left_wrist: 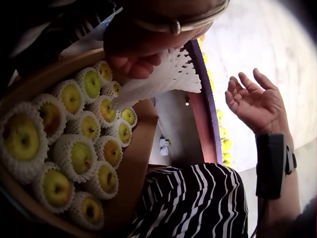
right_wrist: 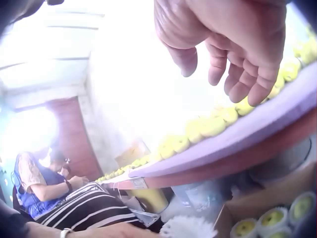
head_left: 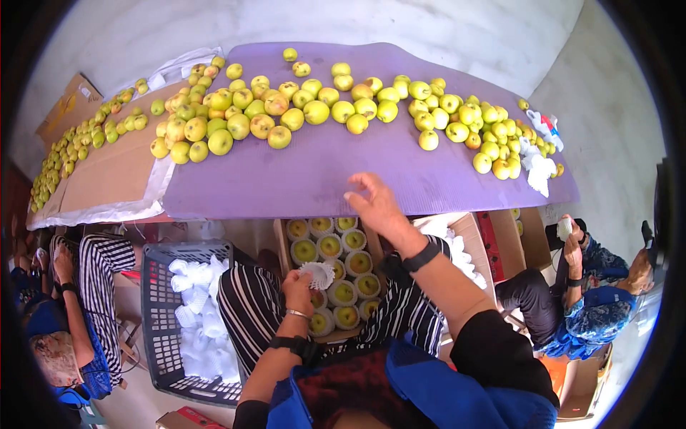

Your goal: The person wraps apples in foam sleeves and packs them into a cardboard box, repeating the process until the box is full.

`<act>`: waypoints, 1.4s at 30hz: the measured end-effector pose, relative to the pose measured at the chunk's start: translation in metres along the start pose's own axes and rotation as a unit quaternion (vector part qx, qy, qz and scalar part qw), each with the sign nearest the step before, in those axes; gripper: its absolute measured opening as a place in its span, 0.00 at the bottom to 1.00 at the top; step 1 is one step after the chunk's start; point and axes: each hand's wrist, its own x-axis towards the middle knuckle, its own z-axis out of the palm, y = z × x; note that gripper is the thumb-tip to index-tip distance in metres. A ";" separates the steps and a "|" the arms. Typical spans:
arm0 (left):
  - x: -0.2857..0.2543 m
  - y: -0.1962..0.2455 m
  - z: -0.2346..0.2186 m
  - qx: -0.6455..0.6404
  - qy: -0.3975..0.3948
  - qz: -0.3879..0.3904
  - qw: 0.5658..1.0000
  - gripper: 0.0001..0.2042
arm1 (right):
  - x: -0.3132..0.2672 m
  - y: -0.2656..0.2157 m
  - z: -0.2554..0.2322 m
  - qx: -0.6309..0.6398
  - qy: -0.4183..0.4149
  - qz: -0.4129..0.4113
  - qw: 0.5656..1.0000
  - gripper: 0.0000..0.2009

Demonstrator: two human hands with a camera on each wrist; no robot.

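My left hand (head_left: 296, 292) holds a white foam net sleeve (head_left: 319, 275) by one end, above the carton (head_left: 283, 247) between my knees. In the left wrist view the sleeve (left_wrist: 166, 77) hangs from the fingers with its open end flared and nothing inside. Yellow-green apples (head_left: 345, 292) in foam nets fill the carton in rows. Over the front part of the purple-covered table (head_left: 286, 182) my right hand (head_left: 379, 206) reaches with relaxed, slightly bent fingers. It grips nothing in the right wrist view. Loose apples (head_left: 316, 112) lie farther back on the table.
A dark plastic crate (head_left: 153, 322) heaped with foam nets (head_left: 204, 329) stands left of my legs. To the right is a box (head_left: 479, 250) with more nets. People sit on both sides, and the person at right (head_left: 582, 286) holds a wrapped fruit (head_left: 564, 229).
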 end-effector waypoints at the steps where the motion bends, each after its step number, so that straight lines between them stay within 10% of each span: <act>1: 0.001 0.000 0.001 -0.005 0.001 0.003 1.000 0.03 | 0.015 0.011 -0.002 -0.065 0.027 -0.079 0.994 0.16; 17: 0.008 0.001 0.009 -0.028 -0.017 0.013 0.999 0.03 | 0.183 0.068 0.008 -0.381 0.019 -0.065 0.922 0.25; 28: 0.007 0.005 0.018 -0.056 -0.023 0.019 0.998 0.06 | 0.221 0.049 0.022 -0.396 -0.106 0.023 0.912 0.22; 42: 0.002 0.008 0.019 -0.063 -0.013 0.021 0.998 0.04 | 0.201 0.039 0.028 -0.464 -0.053 -0.005 0.884 0.23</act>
